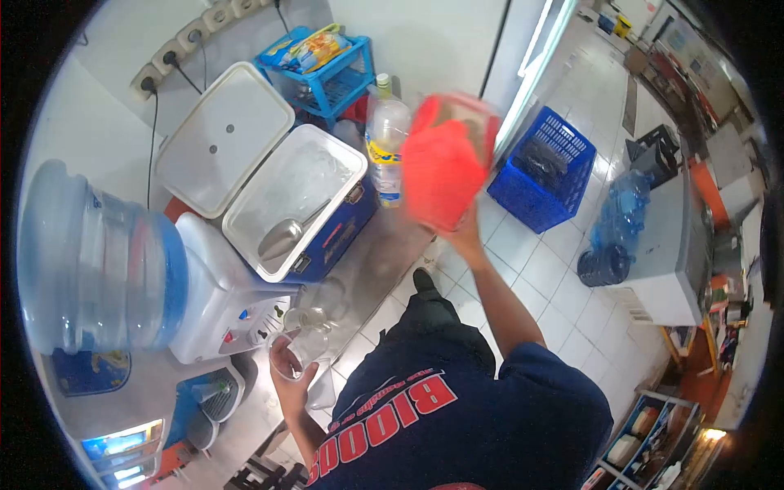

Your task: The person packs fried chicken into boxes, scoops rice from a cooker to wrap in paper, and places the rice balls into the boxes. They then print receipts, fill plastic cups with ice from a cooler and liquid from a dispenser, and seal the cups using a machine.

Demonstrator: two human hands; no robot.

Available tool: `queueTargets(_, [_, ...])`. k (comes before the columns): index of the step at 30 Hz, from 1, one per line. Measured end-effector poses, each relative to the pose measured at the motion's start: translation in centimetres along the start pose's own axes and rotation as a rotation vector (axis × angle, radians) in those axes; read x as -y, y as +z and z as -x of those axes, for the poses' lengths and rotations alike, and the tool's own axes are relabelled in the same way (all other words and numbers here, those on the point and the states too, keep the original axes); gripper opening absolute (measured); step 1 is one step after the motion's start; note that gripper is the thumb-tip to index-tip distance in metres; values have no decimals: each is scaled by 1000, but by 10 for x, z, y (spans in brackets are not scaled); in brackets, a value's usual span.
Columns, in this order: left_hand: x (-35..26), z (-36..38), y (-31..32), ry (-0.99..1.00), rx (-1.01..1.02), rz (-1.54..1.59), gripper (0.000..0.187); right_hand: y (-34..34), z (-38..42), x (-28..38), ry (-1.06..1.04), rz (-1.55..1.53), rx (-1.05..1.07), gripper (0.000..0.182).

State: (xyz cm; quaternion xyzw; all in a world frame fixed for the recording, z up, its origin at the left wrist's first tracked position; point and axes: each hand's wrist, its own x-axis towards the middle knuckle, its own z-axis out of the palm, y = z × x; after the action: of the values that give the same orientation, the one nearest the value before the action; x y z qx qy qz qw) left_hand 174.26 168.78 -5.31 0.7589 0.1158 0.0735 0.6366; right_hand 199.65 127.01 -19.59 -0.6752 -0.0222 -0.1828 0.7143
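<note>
My left hand [291, 366] is closed round a clear plastic cup [304, 349], held by the front of the white water dispenser [237, 318]. More clear cups [327, 299] stand close by on the counter, partly behind it. My right hand [464, 237] is raised and grips a red container [443, 171] from below. That container is smeared by motion, and its exact kind cannot be made out. Left of it stands a large clear bottle [387, 139] with a yellow and blue label. The open cooler box [331, 245] holds ice and a metal scoop [282, 238].
A large water bottle [106, 261] sits on the dispenser. Behind the cooler is a blue plastic rack [331, 86] with packets on top. A blue crate [523, 196] with dark contents stands on the tiled floor [572, 314]. Further right are water bottles [625, 216] beside a white appliance [665, 245].
</note>
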Motion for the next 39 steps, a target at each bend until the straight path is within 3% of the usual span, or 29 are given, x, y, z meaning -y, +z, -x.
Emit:
queueTargets(2, [5, 0, 11, -13, -22, 33, 84, -24, -24, 21, 0, 30, -20, 114])
queueTargets(4, [5, 0, 22, -22, -12, 59, 85, -45, -45, 28, -22, 272, -134, 113])
queueTargets(7, [7, -2, 30, -28, -24, 79, 85, -61, -67, 21, -114, 431, -131, 114])
queueTargets(13, [-7, -19, 49, -24, -37, 68, 84, -44, -97, 12, -16, 141, -203, 115])
queueTargets(14, [-10, -22, 52, -18, -39, 57, 83, -48, -104, 2, -11, 139, -208, 115])
queueTargets(16, [-17, -31, 60, -24, -26, 57, 82, -62, -120, -35, -77, 414, -179, 120])
queueTargets(21, [-27, -57, 80, -46, -3, 4, 81, -52, -128, -50, -42, 385, -196, 125])
queueTargets(26, [-33, -80, 101, 6, 67, -16, 81, -39, -116, -26, -70, 386, -166, 116])
queueTargets(28, [-41, -85, 107, -26, 37, -40, 79, -47, -113, -33, 89, 223, -107, 106])
queueTargets(32, [-44, -94, 114, -81, 55, -126, 76, -47, -122, -27, 83, 234, -16, 109])
queueTargets(35, [-36, -97, 118, -46, 18, -111, 75, -52, -121, -31, 22, 115, -81, 111])
queueTargets(39, [-38, -102, 122, -83, 8, -85, 76, -43, -123, -5, 163, 109, -31, 117])
